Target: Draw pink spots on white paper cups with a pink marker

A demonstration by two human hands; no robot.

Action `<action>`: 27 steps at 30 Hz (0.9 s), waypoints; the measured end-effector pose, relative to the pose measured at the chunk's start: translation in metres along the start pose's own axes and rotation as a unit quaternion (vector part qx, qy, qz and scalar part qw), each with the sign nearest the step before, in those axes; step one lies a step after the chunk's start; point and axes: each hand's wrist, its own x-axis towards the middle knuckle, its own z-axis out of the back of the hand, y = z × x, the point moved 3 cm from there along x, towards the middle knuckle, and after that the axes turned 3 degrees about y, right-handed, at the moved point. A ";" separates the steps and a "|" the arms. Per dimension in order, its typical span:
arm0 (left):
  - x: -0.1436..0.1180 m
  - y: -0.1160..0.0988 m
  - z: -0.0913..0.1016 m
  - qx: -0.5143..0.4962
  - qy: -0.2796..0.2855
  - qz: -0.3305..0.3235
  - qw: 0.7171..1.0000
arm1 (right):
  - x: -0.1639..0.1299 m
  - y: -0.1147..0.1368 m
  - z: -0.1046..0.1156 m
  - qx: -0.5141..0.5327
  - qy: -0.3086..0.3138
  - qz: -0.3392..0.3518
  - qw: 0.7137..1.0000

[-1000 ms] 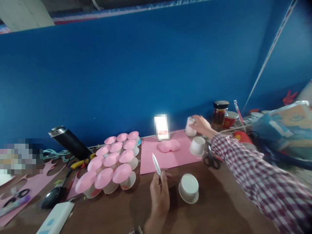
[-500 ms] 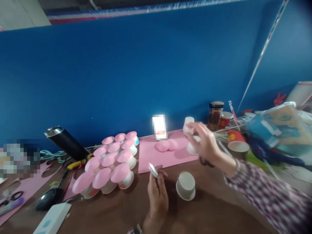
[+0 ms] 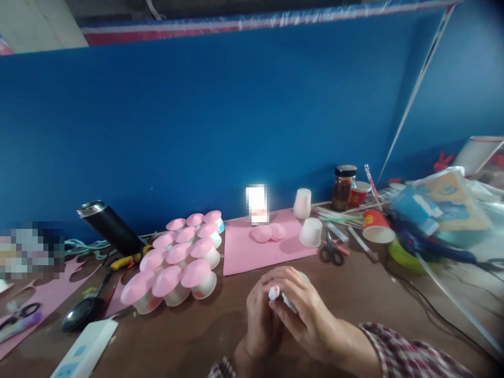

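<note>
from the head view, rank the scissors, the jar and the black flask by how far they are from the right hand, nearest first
Measured from the right hand:
1. Scissors: just up and right of the hand, beside the pink sheet.
2. Jar: farther back on the right, against the blue wall.
3. Black flask: far left, leaning at the wall behind the pink-topped cups.
</note>
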 end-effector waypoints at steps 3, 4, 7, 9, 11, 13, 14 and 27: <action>0.001 -0.001 0.001 0.066 0.017 -0.051 0.996 | -0.005 -0.008 0.014 0.022 -0.079 -0.046 0.996; 0.001 0.000 0.001 0.091 0.026 -0.060 0.994 | -0.006 -0.013 0.021 0.016 -0.119 -0.064 0.991; 0.005 0.007 -0.006 0.141 0.079 -0.038 0.986 | -0.011 -0.032 0.040 -0.008 -0.212 -0.094 0.973; 0.008 0.013 -0.011 0.131 0.109 0.007 0.985 | -0.014 -0.048 0.045 -0.023 -0.237 -0.111 0.965; 0.009 0.016 -0.015 0.121 0.114 0.042 0.985 | -0.018 -0.064 0.042 -0.024 -0.240 -0.138 0.961; 0.010 0.016 -0.017 0.137 0.106 0.061 0.983 | -0.022 -0.078 0.034 -0.005 -0.218 -0.166 0.962; 0.011 0.014 -0.017 0.148 0.102 0.066 0.981 | -0.025 -0.083 0.028 0.004 -0.203 -0.177 0.963; 0.026 0.012 -0.006 -0.313 -0.018 0.181 0.932 | -0.018 -0.085 0.005 -0.008 -0.190 -0.131 0.973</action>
